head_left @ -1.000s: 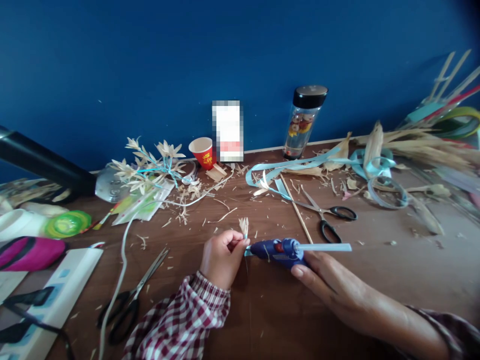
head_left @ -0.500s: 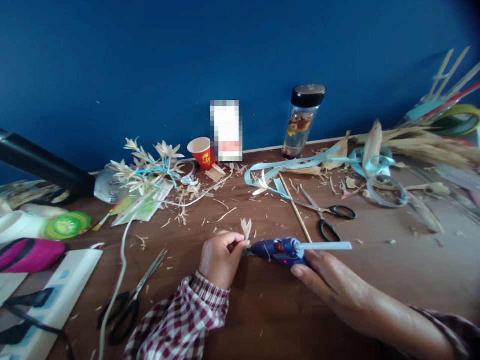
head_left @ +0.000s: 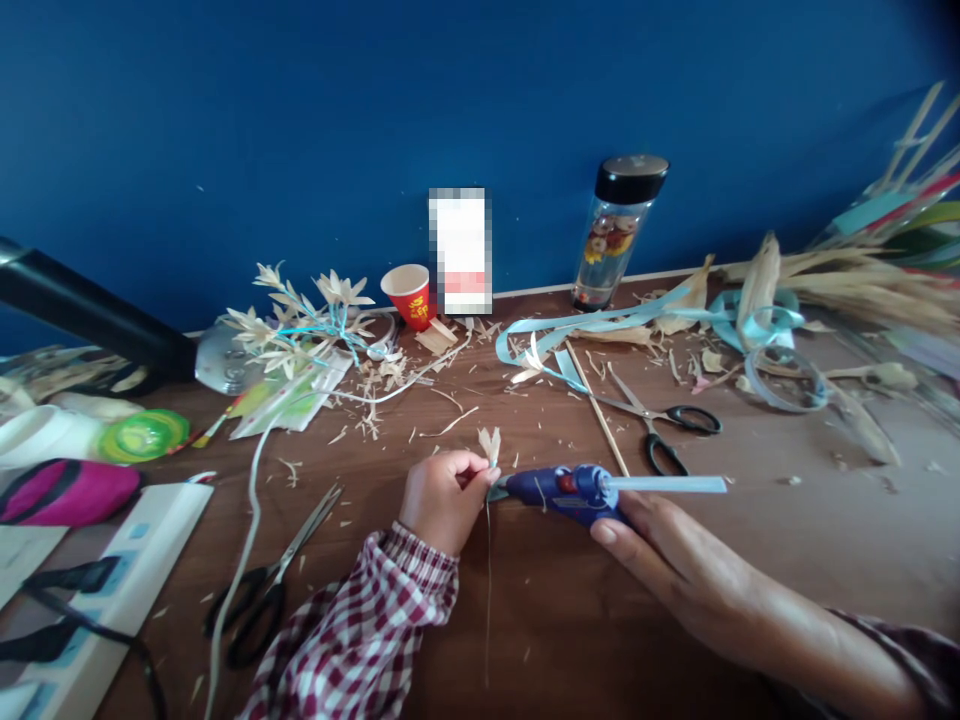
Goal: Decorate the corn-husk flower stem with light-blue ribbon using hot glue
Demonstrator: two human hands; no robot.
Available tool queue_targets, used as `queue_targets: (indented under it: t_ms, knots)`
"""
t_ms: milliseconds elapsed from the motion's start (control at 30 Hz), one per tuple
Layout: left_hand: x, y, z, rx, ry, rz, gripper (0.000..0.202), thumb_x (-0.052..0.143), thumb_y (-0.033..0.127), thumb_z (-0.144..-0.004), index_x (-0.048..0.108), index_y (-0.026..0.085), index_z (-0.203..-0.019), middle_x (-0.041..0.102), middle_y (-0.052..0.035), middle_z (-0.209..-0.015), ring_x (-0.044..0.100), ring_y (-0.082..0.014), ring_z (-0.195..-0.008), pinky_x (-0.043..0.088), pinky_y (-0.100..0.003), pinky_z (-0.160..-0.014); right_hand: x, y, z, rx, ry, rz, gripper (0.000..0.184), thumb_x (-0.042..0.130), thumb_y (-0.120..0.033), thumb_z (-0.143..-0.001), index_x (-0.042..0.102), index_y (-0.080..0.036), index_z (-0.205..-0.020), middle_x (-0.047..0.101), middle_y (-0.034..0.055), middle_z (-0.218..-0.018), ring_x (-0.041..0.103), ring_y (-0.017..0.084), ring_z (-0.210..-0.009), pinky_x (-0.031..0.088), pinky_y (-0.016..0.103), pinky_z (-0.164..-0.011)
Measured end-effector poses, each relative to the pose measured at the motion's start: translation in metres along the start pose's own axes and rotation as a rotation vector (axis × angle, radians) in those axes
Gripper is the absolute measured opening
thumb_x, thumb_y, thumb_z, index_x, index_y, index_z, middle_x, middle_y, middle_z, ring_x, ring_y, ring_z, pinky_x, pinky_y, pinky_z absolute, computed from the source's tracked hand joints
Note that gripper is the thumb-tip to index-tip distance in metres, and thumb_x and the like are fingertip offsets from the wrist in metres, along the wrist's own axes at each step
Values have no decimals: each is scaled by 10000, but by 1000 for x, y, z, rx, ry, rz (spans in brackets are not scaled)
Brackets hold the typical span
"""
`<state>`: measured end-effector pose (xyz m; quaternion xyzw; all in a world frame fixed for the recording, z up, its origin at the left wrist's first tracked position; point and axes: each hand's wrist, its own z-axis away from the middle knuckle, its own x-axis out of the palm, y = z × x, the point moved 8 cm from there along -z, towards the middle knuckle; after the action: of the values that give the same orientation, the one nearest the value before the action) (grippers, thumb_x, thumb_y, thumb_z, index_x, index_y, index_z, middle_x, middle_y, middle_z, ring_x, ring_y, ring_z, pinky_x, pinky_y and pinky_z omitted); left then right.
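Note:
My left hand (head_left: 441, 497) is closed in a pinch on a small straw-coloured husk flower (head_left: 490, 445), whose thin stem hangs down toward me. My right hand (head_left: 660, 560) grips a blue hot glue gun (head_left: 562, 489) with a pale glue stick poking out of its back. The gun's nozzle points left and touches the base of the flower at my left fingertips. Both hands rest low over the brown table (head_left: 540, 620).
Black-handled scissors (head_left: 660, 430) and a thin wooden stick (head_left: 597, 410) lie behind the gun. More scissors (head_left: 270, 580) and a white cord (head_left: 247, 520) lie left. Light blue ribbon (head_left: 600, 325), a husk-flower sprig (head_left: 307, 325), red cup (head_left: 409, 293), bottle (head_left: 619, 232) and a power strip (head_left: 112, 590) surround.
The hands and glue gun stay together almost unmoved; the view shifted slightly. The thin stem below the flower now shows hanging toward me.

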<state>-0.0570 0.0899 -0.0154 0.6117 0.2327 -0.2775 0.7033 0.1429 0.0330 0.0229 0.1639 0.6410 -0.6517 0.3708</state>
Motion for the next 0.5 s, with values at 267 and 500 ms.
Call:
queue_targets:
  t_ms: [267, 500]
  knots:
    - [0, 2, 1, 17, -22, -32, 211, 577, 342, -724, 671, 190, -610, 630, 10, -487, 605, -157, -513, 412, -233, -495, 3, -6, -4, -43, -40, 52, 286, 385, -376, -912, 620, -213, -903, 708, 48, -840, 669, 211, -763, 532, 318, -676]
    - [0, 1, 1, -2, -12, -46, 192, 585, 334, -727, 673, 189, -636, 643, 8, -510, 605, -151, -529, 420, -234, -523, -7, 19, 9, 45, 104, 61, 394, 416, -487, -863, 606, -180, -1020, 705, 97, -941, 670, 261, -884, 551, 363, -772]
